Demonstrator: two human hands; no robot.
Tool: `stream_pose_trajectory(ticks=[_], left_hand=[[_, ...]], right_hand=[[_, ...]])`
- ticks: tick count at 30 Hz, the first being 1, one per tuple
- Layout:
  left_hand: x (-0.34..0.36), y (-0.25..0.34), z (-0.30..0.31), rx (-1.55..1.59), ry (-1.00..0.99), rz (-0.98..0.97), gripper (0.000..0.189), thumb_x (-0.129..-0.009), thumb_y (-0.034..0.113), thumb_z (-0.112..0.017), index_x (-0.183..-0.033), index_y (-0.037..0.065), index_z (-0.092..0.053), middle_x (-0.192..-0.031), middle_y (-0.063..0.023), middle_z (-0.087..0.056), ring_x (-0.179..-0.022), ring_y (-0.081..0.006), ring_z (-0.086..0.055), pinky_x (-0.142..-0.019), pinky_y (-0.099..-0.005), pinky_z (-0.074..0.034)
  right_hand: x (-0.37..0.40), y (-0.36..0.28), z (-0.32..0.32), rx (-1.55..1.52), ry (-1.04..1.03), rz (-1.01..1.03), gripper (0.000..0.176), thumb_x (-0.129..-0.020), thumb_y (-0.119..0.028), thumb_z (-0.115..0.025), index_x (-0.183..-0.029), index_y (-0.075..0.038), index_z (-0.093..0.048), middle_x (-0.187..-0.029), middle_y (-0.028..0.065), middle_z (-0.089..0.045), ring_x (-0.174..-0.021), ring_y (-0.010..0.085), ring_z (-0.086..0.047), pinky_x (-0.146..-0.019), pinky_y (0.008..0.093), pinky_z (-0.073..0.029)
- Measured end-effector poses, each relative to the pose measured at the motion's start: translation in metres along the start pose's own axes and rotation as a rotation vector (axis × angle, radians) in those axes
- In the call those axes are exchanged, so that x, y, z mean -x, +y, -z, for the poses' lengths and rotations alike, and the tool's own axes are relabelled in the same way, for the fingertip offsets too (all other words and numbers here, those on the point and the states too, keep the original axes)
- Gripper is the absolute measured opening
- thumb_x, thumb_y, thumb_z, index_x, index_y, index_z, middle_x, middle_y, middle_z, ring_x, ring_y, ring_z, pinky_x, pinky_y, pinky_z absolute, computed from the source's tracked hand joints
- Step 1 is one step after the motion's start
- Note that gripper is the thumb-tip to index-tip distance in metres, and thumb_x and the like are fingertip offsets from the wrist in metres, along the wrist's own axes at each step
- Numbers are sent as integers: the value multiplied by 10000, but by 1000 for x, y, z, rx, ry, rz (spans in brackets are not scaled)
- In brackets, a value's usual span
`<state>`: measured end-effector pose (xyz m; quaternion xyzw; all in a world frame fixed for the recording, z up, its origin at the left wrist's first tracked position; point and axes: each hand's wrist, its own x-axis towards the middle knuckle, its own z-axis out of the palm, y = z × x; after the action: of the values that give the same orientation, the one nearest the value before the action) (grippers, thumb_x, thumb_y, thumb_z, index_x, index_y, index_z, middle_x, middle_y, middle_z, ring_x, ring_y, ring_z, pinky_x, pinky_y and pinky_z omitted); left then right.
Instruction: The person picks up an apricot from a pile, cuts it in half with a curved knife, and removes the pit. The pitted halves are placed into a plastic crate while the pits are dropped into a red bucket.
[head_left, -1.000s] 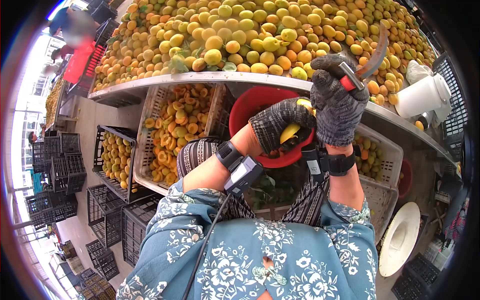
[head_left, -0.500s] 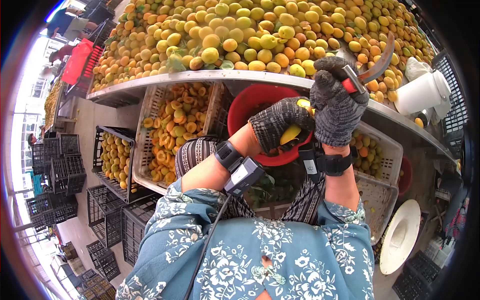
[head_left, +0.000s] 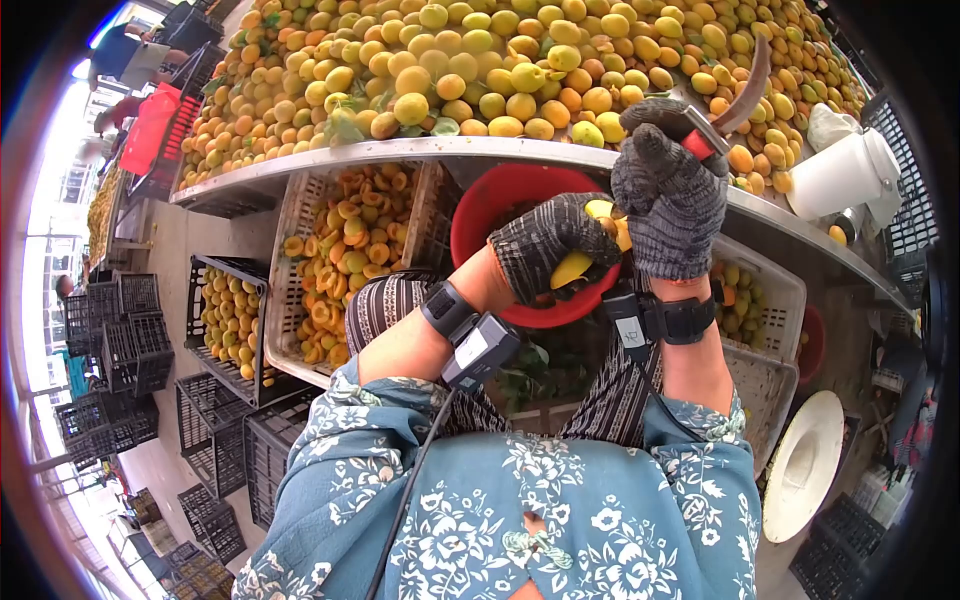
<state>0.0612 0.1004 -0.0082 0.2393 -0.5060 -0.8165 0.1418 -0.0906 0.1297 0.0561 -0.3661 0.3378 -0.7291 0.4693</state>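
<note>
Over the red basin [head_left: 478,215], my left hand [head_left: 555,245] in a dark knitted glove is closed on yellow-orange apricot pieces [head_left: 572,268], one at its fingertips and one lower in the palm. My right hand [head_left: 672,195], gloved too, is wrapped round the red handle of a curved knife [head_left: 745,100], whose blade points up and away over the heaped apricots [head_left: 520,76]. Both hands nearly touch above the basin's right side. Whether my right fingers also touch the fruit is hidden.
A metal table edge [head_left: 400,153] runs just beyond my hands. At left are a crate of halved apricots [head_left: 350,240], a black crate of whole ones [head_left: 230,318] and stacked black crates [head_left: 135,345]. A white bucket [head_left: 840,180] stands right. People are partly visible far left.
My right hand and the knife have shifted slightly left and up. My left hand has moved slightly left, and the fruit at its fingertips shows more.
</note>
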Motion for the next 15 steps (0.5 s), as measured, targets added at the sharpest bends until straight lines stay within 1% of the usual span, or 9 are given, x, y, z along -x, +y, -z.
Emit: stream_pose_trajectory(ticks=[1, 3, 7, 9, 10, 12, 13, 14, 15], left_hand=[[-1, -2, 0, 1, -1, 1, 452, -471, 62, -756, -909, 118, -662, -1038, -100, -631, -1005, -359, -576, -908, -409, -463], [-7, -12, 5, -255, -44, -245, 446, -471, 61, -765, -901, 115, -659, -1048, -104, -623, -1002, -342, -580, -893, -390, -475], [-19, -35, 19, -355, -12, -272, 446, -459, 69, -777, -888, 117, -664, -1044, -107, -616, -975, -328, -590, -855, -367, -491], [-13, -19, 10, -156, -39, -51, 474, -466, 72, -773, -924, 122, -663, -1056, -111, -606, -966, -327, -584, -858, -350, -489], [-11, -14, 7, -155, -40, -50, 474, -466, 72, -773, -924, 122, -663, -1056, -111, -606, -966, -327, -584, -858, -350, -489], [-8, -8, 3, -110, 28, 60, 488, -549, 79, -760, -1022, 101, -638, -1046, -97, -608, -940, -272, -590, -849, -330, -489], [-9, -8, 5, -112, 28, 59, 488, -549, 79, -760, -1022, 101, -638, -1046, -97, -608, -940, -272, -590, -849, -330, -489], [-9, -6, 5, -178, -17, -39, 481, -605, 80, -741, -1069, 79, -614, -1042, -84, -611, -936, -238, -588, -850, -325, -488], [-9, -4, 5, -244, -63, -137, 475, -660, 82, -723, -1116, 57, -590, -1039, -71, -614, -933, -204, -585, -852, -320, -487]], right_hand=[[1, 1, -2, 1, 2, -1, 176, -783, -133, -731, -918, -29, -688, -647, -15, -592, -450, 58, -465, -406, 198, -318], [3, 2, -8, 46, 44, -15, 223, -807, -148, -729, -952, 4, -653, -598, -9, -541, -441, 59, -436, -410, 207, -302], [4, 6, -11, 95, 63, -34, 222, -793, -132, -739, -956, -2, -662, -613, -8, -564, -442, 60, -456, -411, 197, -320], [5, 5, -9, 95, 89, -57, 217, -792, -131, -740, -951, -4, -663, -606, -8, -562, -431, 60, -451, -405, 204, -330], [5, 6, -4, 87, 56, -54, 214, -796, -133, -738, -950, -6, -662, -602, -5, -560, -427, 64, -451, -404, 207, -333], [2, 7, 2, 79, 19, -48, 211, -800, -136, -735, -949, -7, -660, -598, -3, -558, -423, 69, -451, -403, 210, -335], [1, 8, 3, 36, 38, -22, 209, -815, -145, -721, -957, -9, -650, -581, -6, -536, -410, 74, -431, -397, 219, -326], [0, 8, 6, -8, 59, 5, 208, -829, -153, -706, -965, -10, -641, -564, -10, -515, -397, 80, -411, -392, 229, -317], [0, 1, 10, -183, 31, -19, 159, -825, -131, -708, -937, -28, -662, -605, -2, -551, -428, 78, -450, -397, 220, -326]])
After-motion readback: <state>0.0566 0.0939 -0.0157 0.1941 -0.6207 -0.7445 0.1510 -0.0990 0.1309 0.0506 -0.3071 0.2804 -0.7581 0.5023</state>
